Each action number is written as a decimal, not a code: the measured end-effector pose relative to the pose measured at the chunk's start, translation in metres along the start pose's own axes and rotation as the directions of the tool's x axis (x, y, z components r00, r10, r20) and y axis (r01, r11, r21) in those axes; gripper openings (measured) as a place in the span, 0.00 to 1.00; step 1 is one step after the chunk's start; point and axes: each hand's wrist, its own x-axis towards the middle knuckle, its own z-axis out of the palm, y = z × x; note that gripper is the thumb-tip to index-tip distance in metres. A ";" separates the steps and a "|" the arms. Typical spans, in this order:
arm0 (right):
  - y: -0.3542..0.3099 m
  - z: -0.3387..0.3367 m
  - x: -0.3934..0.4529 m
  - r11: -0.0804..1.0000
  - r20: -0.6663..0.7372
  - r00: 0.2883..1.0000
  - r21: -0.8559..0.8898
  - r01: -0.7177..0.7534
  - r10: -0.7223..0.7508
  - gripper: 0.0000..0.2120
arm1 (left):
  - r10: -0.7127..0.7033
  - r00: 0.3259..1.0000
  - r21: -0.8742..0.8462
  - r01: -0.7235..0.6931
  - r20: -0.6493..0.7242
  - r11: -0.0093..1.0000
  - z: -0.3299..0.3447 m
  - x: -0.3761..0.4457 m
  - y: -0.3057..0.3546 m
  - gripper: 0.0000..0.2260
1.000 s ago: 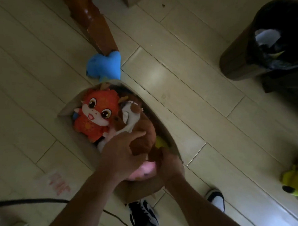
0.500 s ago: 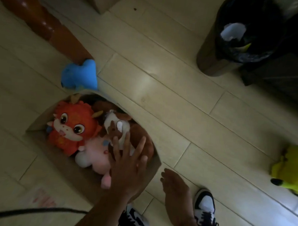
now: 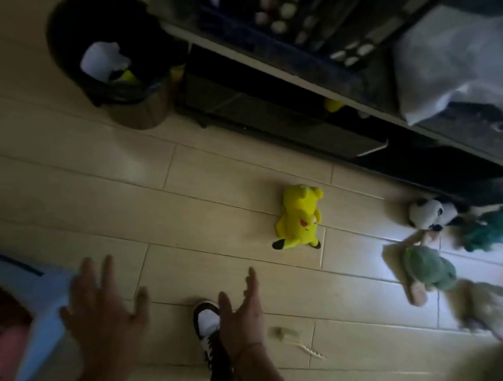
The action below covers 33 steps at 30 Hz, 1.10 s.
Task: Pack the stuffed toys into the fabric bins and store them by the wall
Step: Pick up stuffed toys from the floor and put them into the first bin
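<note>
Hands empty: left hand (image 3: 103, 316) and right hand (image 3: 243, 314) spread open above the wooden floor (image 3: 186, 193). Ahead lies a yellow plush (image 3: 299, 217), well apart; farther right, a panda plush (image 3: 429, 212) and green plush (image 3: 425, 268). A fabric bin's blue edge (image 3: 46, 311) sits just beside the left hand.

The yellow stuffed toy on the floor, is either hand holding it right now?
No: the yellow stuffed toy lies alone on the floor, while the left hand and right hand are open and empty, well short of it.
</note>
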 end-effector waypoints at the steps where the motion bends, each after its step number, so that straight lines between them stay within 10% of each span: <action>1: 0.004 -0.022 0.007 1.000 -0.001 1.000 0.008 -0.006 0.006 0.38 | -0.094 0.988 -0.039 0.099 0.122 0.994 -0.004 -0.012 0.034 0.34; 6: 0.020 -0.128 0.067 0.996 -0.057 0.996 -0.048 -0.071 0.068 0.34 | -0.313 0.743 0.018 0.376 0.591 0.926 0.019 -0.060 0.217 0.35; 10: 0.038 -0.172 0.143 0.988 -0.096 0.992 -0.125 -0.095 0.083 0.32 | -0.001 0.738 -0.073 0.069 0.675 0.995 0.079 -0.050 0.265 0.37; 19: 0.093 -0.168 0.321 0.900 -0.075 0.992 -0.432 0.058 -0.100 0.50 | 0.308 0.716 -0.371 -0.075 0.626 0.926 0.244 0.054 0.309 0.38; 27: 0.120 -0.140 0.336 0.837 -0.098 0.959 -0.517 0.179 -0.266 0.51 | 0.237 0.683 -0.473 0.179 0.691 0.862 0.268 0.068 0.323 0.30; 30: 0.101 -0.171 0.282 0.548 0.053 0.822 -0.722 0.424 -0.566 0.47 | -0.016 0.782 -0.575 0.472 0.623 0.669 0.204 0.075 0.310 0.23; 33: 0.046 -0.199 0.227 0.138 0.278 0.463 -0.719 0.682 -0.841 0.40 | -0.163 0.758 -0.656 0.635 0.632 0.409 0.128 0.072 0.286 0.21</action>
